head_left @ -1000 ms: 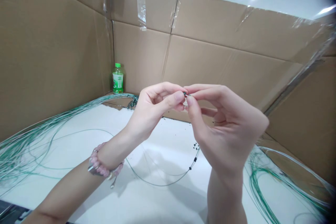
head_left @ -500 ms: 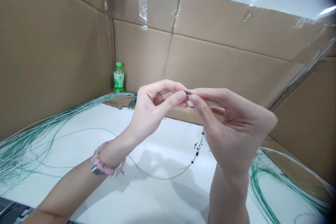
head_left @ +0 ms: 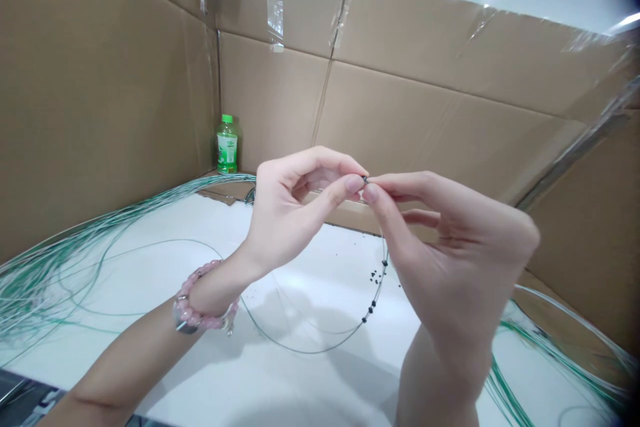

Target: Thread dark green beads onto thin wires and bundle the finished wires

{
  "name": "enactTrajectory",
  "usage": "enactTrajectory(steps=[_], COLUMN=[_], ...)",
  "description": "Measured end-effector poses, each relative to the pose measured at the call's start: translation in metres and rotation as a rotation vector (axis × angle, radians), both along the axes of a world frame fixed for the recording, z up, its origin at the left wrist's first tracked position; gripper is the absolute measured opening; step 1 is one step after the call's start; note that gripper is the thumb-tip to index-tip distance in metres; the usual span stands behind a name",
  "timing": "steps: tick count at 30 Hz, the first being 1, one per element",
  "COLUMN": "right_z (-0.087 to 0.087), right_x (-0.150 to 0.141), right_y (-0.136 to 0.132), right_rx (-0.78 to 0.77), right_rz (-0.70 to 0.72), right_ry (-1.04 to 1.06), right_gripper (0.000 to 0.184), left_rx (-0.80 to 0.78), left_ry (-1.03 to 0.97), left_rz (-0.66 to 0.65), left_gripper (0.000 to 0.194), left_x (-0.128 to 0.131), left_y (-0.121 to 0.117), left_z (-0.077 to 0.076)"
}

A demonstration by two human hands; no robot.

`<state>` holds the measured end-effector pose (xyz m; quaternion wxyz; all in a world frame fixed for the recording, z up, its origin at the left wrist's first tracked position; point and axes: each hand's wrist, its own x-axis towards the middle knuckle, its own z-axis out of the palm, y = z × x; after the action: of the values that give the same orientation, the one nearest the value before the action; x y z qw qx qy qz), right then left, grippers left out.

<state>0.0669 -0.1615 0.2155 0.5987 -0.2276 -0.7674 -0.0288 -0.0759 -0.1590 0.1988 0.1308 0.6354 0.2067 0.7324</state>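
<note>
My left hand (head_left: pixel 295 207), with a pink bead bracelet at its wrist, is closed in a pinch of thumb and forefinger. A tiny black piece (head_left: pixel 365 179) shows at those fingertips. My right hand (head_left: pixel 445 247) pinches from the other side, its fingertips touching or almost touching the left ones; the thin wire appears to be in its pinch, though the fingers cover the end. Below the right fingers hangs the thin green wire (head_left: pixel 310 351), curving down and left behind my left wrist. Several small black pieces (head_left: pixel 369 311) are threaded along it.
Loose black bits (head_left: pixel 375 276) lie on the white tabletop (head_left: pixel 300 387). A bundle of green and white wires (head_left: pixel 100 233) spreads over the left side, another wire bundle (head_left: pixel 545 347) the right. A green bottle (head_left: pixel 227 147) stands in the corner by the cardboard walls (head_left: pixel 425 113).
Both hands have shifted slightly right, and their fingertips have come closer together. The hanging wire loop has swung a little, and its black pieces sit slightly lower in view.
</note>
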Motion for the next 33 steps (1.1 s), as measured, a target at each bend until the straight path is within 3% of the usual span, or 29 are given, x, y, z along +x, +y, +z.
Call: enactTrajectory(steps=[6, 11, 16, 25, 28, 33], right_z=[-0.001, 0.001, 0.005, -0.001, -0.002, -0.001], right_x=[0.001, 0.004, 0.008, 0.008, 0.005, 0.003], right_y=[0.002, -0.001, -0.006, 0.009, 0.013, 0.015], right_rx=[0.028, 0.083, 0.096, -0.014, -0.043, -0.034], right_rz=[0.007, -0.069, -0.146, 0.058, 0.134, 0.214], right_ry=[-0.011, -0.086, -0.183, -0.054, 0.017, 0.054], right_gripper=[0.011, 0.013, 0.017, 0.014, 0.015, 0.02], left_rx=[0.034, 0.028, 0.094, 0.005, -0.047, -0.206], left_ry=[0.048, 0.088, 0.231, 0.246, 0.222, 0.198], left_rz=[0.076, 0.079, 0.186, 0.182, 0.127, -0.084], left_gripper=[0.004, 0.003, 0.007, 0.004, 0.004, 0.004], left_x=[-0.001, -0.002, -0.007, -0.017, -0.017, -0.019], left_y=[0.001, 0.001, -0.001, -0.005, -0.004, -0.004], left_z=[0.0, -0.001, 0.001, 0.005, 0.005, 0.008])
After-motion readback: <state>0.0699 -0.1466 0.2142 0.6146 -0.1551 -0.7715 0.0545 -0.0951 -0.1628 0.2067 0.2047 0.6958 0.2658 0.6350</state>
